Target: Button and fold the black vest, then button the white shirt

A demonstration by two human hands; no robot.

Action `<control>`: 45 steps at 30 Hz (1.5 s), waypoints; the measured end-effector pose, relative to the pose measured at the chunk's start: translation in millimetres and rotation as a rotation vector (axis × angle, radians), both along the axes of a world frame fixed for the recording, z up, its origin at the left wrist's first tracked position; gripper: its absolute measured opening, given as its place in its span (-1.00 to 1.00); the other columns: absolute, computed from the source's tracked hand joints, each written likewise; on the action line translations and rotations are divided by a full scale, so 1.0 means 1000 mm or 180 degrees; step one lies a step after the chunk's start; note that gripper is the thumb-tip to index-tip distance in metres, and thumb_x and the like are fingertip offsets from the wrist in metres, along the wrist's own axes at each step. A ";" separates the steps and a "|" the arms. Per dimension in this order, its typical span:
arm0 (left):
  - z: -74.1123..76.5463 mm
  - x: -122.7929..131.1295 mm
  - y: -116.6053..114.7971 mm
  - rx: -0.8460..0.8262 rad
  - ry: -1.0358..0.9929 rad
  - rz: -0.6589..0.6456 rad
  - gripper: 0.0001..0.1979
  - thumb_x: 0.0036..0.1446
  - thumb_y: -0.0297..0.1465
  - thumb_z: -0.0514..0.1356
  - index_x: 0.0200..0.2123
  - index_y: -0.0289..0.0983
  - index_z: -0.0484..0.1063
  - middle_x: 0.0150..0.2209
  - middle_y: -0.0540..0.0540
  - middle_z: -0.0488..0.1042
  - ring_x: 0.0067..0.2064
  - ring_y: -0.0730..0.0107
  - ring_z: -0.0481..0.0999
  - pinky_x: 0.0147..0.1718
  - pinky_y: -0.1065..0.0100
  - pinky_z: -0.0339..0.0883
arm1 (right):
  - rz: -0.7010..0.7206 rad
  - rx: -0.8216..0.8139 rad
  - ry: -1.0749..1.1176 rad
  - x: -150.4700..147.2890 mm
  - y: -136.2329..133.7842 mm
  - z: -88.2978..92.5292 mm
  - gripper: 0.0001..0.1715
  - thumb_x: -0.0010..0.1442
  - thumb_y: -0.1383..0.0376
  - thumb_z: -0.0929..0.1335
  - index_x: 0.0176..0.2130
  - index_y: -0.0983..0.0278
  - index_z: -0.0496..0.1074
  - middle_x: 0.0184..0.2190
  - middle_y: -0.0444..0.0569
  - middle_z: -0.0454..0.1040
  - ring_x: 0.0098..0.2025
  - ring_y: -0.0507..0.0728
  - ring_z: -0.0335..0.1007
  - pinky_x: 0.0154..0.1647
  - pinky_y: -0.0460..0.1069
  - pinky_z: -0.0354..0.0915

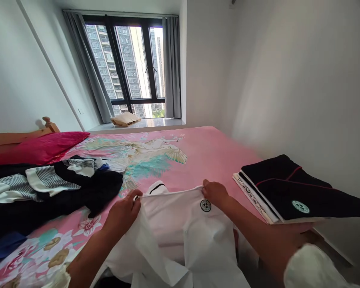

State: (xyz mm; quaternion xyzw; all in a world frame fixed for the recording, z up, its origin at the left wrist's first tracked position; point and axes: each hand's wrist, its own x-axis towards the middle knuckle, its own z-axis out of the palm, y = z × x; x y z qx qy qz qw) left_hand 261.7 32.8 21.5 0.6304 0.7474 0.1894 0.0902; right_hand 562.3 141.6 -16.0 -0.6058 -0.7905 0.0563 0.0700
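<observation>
A white shirt (171,216) with a round dark badge near its upper right corner is stretched between my two hands at the bed's near edge. My left hand (126,210) pinches the top left corner of the cloth. At the top right corner, just above the badge, the fingers of my right hand (214,193) are closed on the fabric. A white piece with a black stripe, looking like a collar, sticks up behind the held edge. Below, the shirt hangs in loose folds toward me, and its lower end runs out of view.
The bed has a pink sheet (204,150) with a bird print. On the left lies a heap of black and striped clothes (54,180) beside a dark pink pillow (42,146). A folded stack of clothes (288,188), black on top, is at the right edge. Beige cloth (125,119) rests on the windowsill.
</observation>
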 end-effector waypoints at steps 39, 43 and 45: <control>-0.150 0.086 -0.003 0.0022 -0.1406 -0.0722 -0.86 0.05 -0.37 0.04 -0.48 -0.19 0.35 -0.38 -0.08 0.41 -0.33 0.29 0.39 -0.31 0.31 0.22 | -0.0110 -0.0193 0.2133 0.007 -0.044 -0.116 -0.78 0.02 0.38 0.15 -0.44 0.23 0.33 -0.45 -0.10 0.43 -0.34 0.09 0.34 -0.25 -0.04 0.24; -0.136 0.086 0.007 -0.0238 -0.1831 -0.0645 -0.80 0.07 -0.29 0.03 -0.36 -0.21 0.42 -0.32 -0.10 0.46 -0.28 0.28 0.41 -0.24 0.30 0.24 | -0.0666 0.0873 0.2117 0.045 -0.042 -0.107 -0.72 0.05 0.35 0.14 -0.26 0.26 0.35 -0.20 0.03 0.43 -0.09 0.16 0.30 -0.03 0.03 0.19; -0.130 0.092 0.018 -0.0351 -0.2260 -0.0542 -0.75 0.07 -0.25 0.04 -0.28 -0.21 0.43 -0.25 -0.10 0.49 -0.22 0.28 0.43 -0.18 0.31 0.24 | -0.1123 0.0878 0.1771 0.068 -0.041 -0.109 -0.61 0.03 0.35 0.16 -0.12 0.29 0.30 -0.08 0.08 0.39 0.00 0.21 0.25 0.00 0.06 0.17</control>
